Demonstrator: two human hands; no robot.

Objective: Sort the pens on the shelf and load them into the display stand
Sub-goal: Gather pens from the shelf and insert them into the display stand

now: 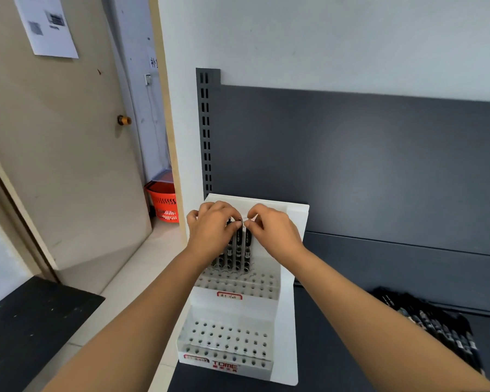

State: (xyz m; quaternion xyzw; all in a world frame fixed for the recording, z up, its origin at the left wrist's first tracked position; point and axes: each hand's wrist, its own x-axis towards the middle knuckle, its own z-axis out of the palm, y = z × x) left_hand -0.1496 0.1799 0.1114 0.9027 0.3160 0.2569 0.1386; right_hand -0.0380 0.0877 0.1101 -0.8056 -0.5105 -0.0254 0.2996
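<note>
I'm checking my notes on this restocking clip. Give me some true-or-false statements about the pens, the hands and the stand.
1. The standing pens are in the top tier of the display stand. True.
2. The bottom tier is full of pens. False: its holes are empty.
3. The left hand and right hand both hold the tops of the standing pens. True.
4. The loose pens lie left of the stand. False: they lie on the shelf to its right.
5. An orange basket sits on the floor to the left. True.

Head-worn wide camera looks forward and down, close over the display stand [287, 306].
</note>
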